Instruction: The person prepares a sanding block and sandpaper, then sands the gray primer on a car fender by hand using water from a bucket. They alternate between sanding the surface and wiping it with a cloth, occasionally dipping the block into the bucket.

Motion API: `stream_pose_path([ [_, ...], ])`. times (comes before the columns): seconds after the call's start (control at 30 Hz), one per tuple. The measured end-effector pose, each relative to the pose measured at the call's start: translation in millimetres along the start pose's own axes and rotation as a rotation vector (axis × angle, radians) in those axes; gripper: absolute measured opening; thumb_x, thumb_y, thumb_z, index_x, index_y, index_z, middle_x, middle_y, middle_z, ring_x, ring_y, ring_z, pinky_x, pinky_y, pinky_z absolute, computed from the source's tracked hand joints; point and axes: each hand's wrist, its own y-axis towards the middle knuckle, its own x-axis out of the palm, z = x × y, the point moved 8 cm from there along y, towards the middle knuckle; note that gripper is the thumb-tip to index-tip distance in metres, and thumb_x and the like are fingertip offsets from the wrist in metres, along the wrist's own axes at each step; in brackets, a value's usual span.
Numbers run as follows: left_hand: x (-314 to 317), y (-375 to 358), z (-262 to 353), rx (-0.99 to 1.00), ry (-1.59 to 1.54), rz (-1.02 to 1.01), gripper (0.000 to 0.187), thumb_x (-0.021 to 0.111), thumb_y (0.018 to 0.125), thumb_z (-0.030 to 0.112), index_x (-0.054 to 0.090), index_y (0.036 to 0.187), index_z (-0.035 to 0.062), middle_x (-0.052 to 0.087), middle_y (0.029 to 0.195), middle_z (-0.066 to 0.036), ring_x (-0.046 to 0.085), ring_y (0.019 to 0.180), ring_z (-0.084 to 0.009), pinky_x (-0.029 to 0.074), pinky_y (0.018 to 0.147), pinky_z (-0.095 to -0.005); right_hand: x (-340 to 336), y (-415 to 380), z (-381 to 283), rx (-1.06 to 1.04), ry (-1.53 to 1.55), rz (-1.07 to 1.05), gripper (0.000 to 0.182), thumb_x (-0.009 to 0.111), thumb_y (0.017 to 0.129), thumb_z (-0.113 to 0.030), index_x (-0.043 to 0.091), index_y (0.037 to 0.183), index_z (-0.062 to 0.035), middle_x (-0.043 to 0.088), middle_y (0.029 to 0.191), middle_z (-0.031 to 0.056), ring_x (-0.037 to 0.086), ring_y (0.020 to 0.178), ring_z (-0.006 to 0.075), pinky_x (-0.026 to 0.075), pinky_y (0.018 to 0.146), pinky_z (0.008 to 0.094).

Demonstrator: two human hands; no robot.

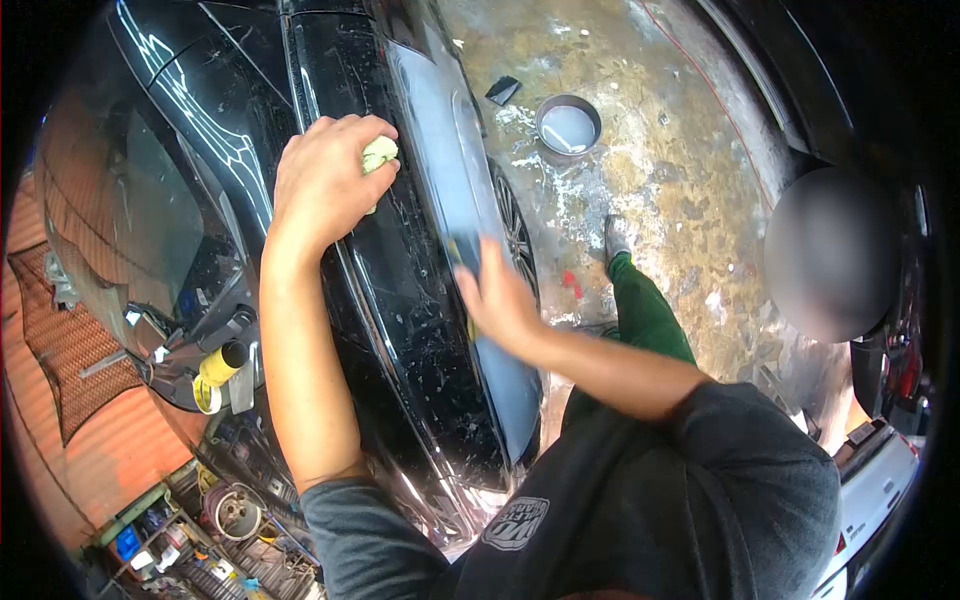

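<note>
My left hand (330, 180) is closed around a crumpled pale green sponge (379, 153), resting on the glossy black car body (400, 270). Water drops and streaks dot the paint around it. My right hand (503, 305), smeared by motion, lies against the long matte grey panel area (440, 140) on the car's side. Under its fingers shows a narrow sanding block (470, 328) with a yellowish edge, mostly hidden by the hand. The hands are apart, with black bodywork between them.
A round bucket (567, 154) of cloudy liquid stands on the wet, stained floor (660, 180), near a small black piece (503, 90). A car wheel (512, 215) sits below the grey panel. Yellow tape rolls (212, 368) lie at left; another dark vehicle (820, 70) borders the right.
</note>
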Motion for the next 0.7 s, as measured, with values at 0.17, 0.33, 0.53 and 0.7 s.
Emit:
stream_pose_path([
  [0.17,0,0,0,0.012,-0.009,0.006,0.028,0.072,0.084,0.025,0.073,0.109,0.0114,0.072,0.104,-0.009,0.064,0.103,-0.0327,0.049,0.091,-0.0441,0,75,-4,0.180,-0.049,-0.137,0.051,0.059,0.100,-0.021,0.037,0.138,0.0042,0.067,0.102,0.0340,0.067,0.091,0.0534,0.053,0.075,0.0587],
  [0.33,2,0,-1,0.029,0.017,-0.002,0.029,0.072,0.084,0.025,0.073,0.110,0.0116,0.072,0.104,-0.009,0.064,0.103,-0.0333,0.050,0.091,-0.0451,1,262,-3,0.062,-0.182,0.066,0.037,0.060,0.097,-0.021,0.050,0.124,0.0017,0.070,0.100,0.0317,0.068,0.096,0.0506,0.053,0.082,0.0592],
  [0.53,3,-1,-2,0.040,0.004,0.034,0.027,0.073,0.084,0.025,0.073,0.108,0.0133,0.073,0.105,-0.008,0.065,0.104,-0.0324,0.050,0.091,-0.0454,-3,34,5,0.020,0.004,0.023,0.049,0.065,0.098,-0.023,0.043,0.135,-0.0002,0.068,0.088,0.0305,0.067,0.080,0.0513,0.052,0.066,0.0585],
  [0.7,3,-1,-1,0.034,0.015,-0.005,0.030,0.072,0.085,0.025,0.072,0.111,0.0120,0.073,0.106,-0.009,0.065,0.104,-0.0339,0.051,0.092,-0.0452,2,-37,23,0.013,-0.036,0.002,0.055,0.062,0.099,-0.025,0.039,0.141,0.0003,0.068,0.085,0.0276,0.068,0.075,0.0485,0.053,0.064,0.0564],
])
